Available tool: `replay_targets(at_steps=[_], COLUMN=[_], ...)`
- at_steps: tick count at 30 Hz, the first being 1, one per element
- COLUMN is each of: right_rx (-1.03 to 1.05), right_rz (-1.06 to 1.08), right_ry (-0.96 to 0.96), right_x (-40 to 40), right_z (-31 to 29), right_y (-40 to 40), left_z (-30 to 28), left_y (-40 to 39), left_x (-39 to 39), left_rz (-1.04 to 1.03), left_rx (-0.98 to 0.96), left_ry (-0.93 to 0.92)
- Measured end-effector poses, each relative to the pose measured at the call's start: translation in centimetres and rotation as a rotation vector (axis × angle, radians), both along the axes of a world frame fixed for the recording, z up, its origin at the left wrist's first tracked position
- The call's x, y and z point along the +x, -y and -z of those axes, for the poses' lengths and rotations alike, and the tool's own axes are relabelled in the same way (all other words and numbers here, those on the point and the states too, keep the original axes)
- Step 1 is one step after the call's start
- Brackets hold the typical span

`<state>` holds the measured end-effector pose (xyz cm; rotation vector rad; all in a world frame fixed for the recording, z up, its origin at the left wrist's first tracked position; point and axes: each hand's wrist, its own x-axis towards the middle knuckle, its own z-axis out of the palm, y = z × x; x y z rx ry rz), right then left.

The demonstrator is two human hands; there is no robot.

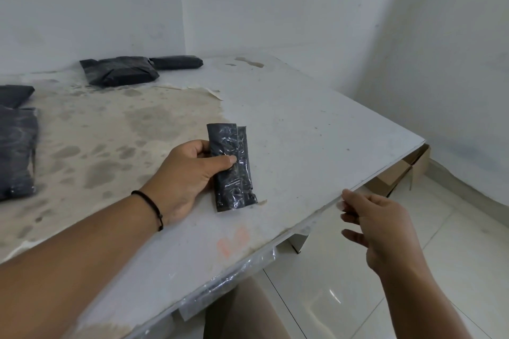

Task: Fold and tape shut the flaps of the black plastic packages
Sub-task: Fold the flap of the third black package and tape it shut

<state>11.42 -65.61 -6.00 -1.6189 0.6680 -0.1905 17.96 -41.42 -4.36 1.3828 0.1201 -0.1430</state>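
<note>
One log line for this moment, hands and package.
left hand: pins small black package on table | right hand: at table edge, pinching clear tape | flap: folded

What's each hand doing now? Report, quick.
Left hand: closed on the small black package, on the table.
Right hand: at the table's edge, fingers curled; whether holding anything cannot be told.

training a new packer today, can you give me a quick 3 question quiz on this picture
1. True or false: the left hand presses the small black package on the table.
2. Where is the right hand? A) at the table's edge B) on a far package
3. What is on the left wrist?

Key: 1 true; 2 A; 3 a black band.
</note>
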Motion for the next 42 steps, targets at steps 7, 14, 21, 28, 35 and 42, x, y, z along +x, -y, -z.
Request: replay_targets(at_steps=[7, 14, 21, 28, 35, 42], right_rx=[-0.304, -0.463, -0.504, -0.442, -0.324, -0.116], right_rz=[0.004, -0.034, -0.167, -0.264, -0.519, -0.894], right_ry=[0.085, 0.332, 0.461, 0.552, 0.658, 0.692], right_x=[-0.2, -1.2, -1.8, -1.6, -1.6, -2.1], right_z=[-1.2, -2.1, -4.1, -6.6, -11.6, -14.5], right_y=[-1.2, -2.2, -3.7, -4.7, -6.1, -10.3], left_z=[-0.6, -2.1, -3.2, -4.0, -5.2, -7.1], left_y=[-0.3, -1.1, -2.4, -3.9, -5.4, -6.7], left_x=[0.1, 0.4, -0.3, -2.0, -4.4, -8.1], left_rz=[0.026, 0.022, -0.003, -0.043, -0.075, -0.095], left_rx=[-0.024, -0.017, -0.069, -0.127, -0.112, -0.18], left_ry=[-0.057, -0.012, 0.007, 0.061, 0.117, 0.202])
